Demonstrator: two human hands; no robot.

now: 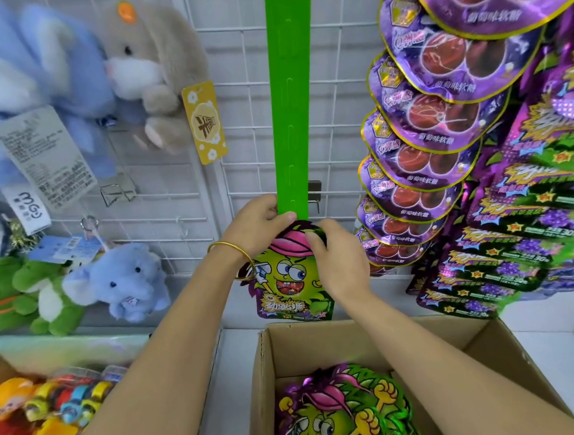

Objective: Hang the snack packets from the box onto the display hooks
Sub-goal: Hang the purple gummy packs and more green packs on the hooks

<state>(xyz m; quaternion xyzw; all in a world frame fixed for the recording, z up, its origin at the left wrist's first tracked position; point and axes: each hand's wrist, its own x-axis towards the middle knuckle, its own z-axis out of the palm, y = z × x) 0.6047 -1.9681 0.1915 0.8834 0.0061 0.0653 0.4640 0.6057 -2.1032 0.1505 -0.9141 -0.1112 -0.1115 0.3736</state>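
Your left hand [257, 224] and right hand [338, 259] pinch the first packet [289, 282] at the green strip's [291, 114] lowest clip; the box [495, 355] holds more

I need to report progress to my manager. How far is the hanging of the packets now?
Done: nothing visible; the green plastic hanging strip is bare above the hands. In hand: left hand and right hand hold the first green cartoon-face snack packet at the strip's bottom end. Left: more such packets lie in the brown cardboard box.
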